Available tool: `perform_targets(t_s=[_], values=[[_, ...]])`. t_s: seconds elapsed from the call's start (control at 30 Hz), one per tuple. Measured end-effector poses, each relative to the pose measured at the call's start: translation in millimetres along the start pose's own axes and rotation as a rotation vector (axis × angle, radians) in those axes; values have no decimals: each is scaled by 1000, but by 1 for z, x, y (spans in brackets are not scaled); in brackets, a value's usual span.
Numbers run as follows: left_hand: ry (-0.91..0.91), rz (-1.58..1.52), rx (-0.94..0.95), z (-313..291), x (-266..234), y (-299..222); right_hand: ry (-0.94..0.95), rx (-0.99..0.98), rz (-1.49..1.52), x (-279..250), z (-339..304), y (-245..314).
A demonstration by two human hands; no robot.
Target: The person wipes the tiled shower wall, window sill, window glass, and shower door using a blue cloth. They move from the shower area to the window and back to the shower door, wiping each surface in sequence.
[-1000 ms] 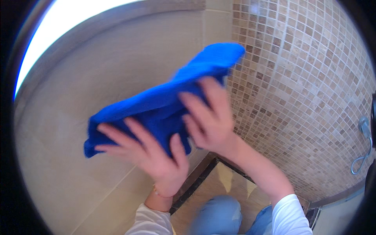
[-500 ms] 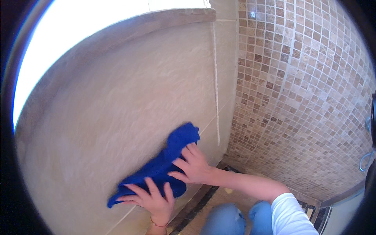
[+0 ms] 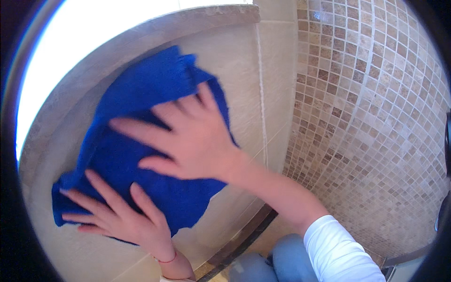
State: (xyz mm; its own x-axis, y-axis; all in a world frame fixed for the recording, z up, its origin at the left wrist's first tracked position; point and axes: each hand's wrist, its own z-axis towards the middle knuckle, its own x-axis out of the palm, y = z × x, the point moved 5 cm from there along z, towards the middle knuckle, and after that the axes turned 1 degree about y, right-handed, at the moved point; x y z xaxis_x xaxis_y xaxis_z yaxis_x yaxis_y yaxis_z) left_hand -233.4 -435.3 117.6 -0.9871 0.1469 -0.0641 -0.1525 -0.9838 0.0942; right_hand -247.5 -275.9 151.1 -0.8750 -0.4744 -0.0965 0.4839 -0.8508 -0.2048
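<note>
A blue cloth (image 3: 112,155) is spread against a beige wall panel (image 3: 239,84), its upper part folded over and reaching up close to the ledge. My right hand (image 3: 195,141) lies on the cloth with fingers spread and slightly blurred, pressing near its middle. Lower and to the left, my left hand (image 3: 136,225) rests flat on the cloth's bottom left part, fingers apart. A thin red band (image 3: 165,260) circles the left wrist. Neither hand grips the cloth's edge.
A brownish ledge (image 3: 197,19) curves along the panel's top, with bright light beyond it. To the right stands a wall of small brown and beige mosaic tiles (image 3: 357,117). My knees in blue trousers (image 3: 293,258) are at the bottom, beside a dark floor border (image 3: 253,237).
Both hands have moved up and left over the panel with the cloth, the right one farther. The cloth, bunched low before, is now spread wider and higher.
</note>
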Motion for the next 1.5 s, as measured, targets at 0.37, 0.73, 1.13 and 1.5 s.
perform_targets(t_s=[0.37,0.73,1.13,1.5], values=[[172,-389,165,35,47,-193,-37,129,-241,-93,-52,-191],[460,-280,604,-176,78,-240,283,523,-155,-62,-315,-159],[312,-67,328,-76,52,-161,-24,339,-4,-51,-174,-114],[872,-279,536,-358,42,-111,632,270,206,-7,-432,23]])
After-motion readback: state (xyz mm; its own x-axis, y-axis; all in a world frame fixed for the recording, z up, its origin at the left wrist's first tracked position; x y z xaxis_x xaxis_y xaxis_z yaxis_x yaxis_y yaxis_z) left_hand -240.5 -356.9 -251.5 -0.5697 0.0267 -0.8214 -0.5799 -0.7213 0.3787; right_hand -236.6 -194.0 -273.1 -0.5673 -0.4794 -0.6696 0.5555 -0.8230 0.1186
